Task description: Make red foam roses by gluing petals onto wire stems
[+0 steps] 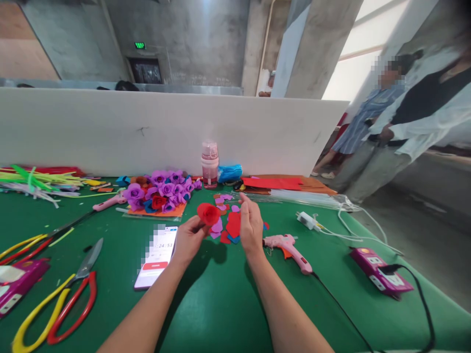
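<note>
Head view: the left grip is closed on a red paper flower, which sits at its fingertips, raised above the bench. The right grip stands just right of the flower, fingers pointing up; whether it holds anything cannot be determined. Cut paper petals lie on the bench between the grips.

The bench surface is smooth and green. Left of the left grip lie a lit phone and, farther out, scissors; beyond it lies a pile of paper flowers. Right of the right grip lies a pink glue gun, then a magenta power block.

Beyond both grips, a pink bottle stands before a white partition. Behind the partition rises a grey concrete wall with a green lit sign. Two people stand past the bench edge, well right of the right grip
</note>
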Action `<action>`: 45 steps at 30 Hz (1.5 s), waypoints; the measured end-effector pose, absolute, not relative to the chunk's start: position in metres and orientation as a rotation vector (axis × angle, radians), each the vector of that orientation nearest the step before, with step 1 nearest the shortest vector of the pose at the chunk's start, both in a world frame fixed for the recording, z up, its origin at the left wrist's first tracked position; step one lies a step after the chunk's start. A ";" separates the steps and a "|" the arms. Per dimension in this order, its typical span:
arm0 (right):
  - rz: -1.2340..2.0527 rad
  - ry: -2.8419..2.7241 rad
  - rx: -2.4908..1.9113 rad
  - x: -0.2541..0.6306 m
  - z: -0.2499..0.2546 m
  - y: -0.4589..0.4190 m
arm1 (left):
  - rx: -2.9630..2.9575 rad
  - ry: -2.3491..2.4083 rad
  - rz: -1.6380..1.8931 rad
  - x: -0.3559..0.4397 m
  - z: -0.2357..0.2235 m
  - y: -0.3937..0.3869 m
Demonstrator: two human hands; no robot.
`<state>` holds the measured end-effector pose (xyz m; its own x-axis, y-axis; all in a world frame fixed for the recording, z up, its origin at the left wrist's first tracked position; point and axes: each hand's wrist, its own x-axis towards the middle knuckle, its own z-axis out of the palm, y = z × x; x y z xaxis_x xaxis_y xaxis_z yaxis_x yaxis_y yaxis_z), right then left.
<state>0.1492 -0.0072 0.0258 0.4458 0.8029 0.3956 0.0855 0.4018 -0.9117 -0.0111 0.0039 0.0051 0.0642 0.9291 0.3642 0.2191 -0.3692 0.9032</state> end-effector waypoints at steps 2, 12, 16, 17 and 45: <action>0.555 -1.025 -1.083 0.148 0.025 -0.008 | 1.543 1.158 1.332 -0.009 0.006 0.003; 1.147 -1.019 -0.893 0.109 0.010 -0.015 | 1.325 1.069 1.388 -0.004 0.007 0.003; 0.853 -1.207 -0.958 0.112 0.018 -0.019 | 1.356 1.052 1.366 -0.003 0.011 -0.002; 0.801 -1.243 -0.966 0.114 0.020 -0.019 | 1.380 1.062 1.365 -0.003 0.011 -0.004; 1.305 -1.002 -0.822 0.127 0.039 -0.022 | 1.839 1.164 1.409 -0.014 -0.003 0.006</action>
